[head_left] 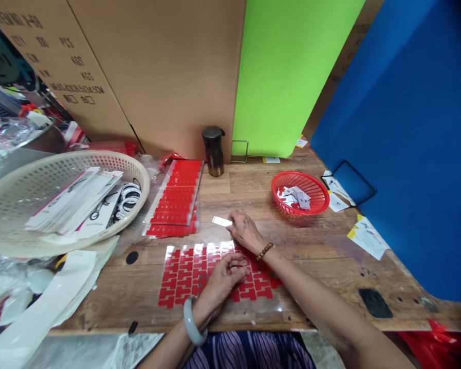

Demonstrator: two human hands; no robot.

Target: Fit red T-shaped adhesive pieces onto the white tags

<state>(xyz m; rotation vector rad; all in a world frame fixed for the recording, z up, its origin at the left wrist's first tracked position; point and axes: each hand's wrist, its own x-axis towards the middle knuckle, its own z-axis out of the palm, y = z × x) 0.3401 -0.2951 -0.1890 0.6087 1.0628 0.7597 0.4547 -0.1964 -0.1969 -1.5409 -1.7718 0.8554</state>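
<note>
My right hand (246, 231) is closed on a small white card (222, 221), which it pinches by its right end just above the tabletop. A beaded bracelet is on that wrist. My left hand (225, 277), with a pale bangle at the wrist, is over a clear sheet of red die-cut stickers (184, 277). Its fingers are curled towards the thumb; what they hold, if anything, I cannot make out. Both hands and my right forearm hide part of the sheet's right half.
A stack of red sticker sheets (176, 197) lies behind, next to a dark tumbler (214, 154). To the right sits a red basket (318, 202) of small cards. A large cream basket (0, 205) holds printed cards. Cardboard, a green panel (284, 77) and a blue panel (407, 154) enclose the wooden table.
</note>
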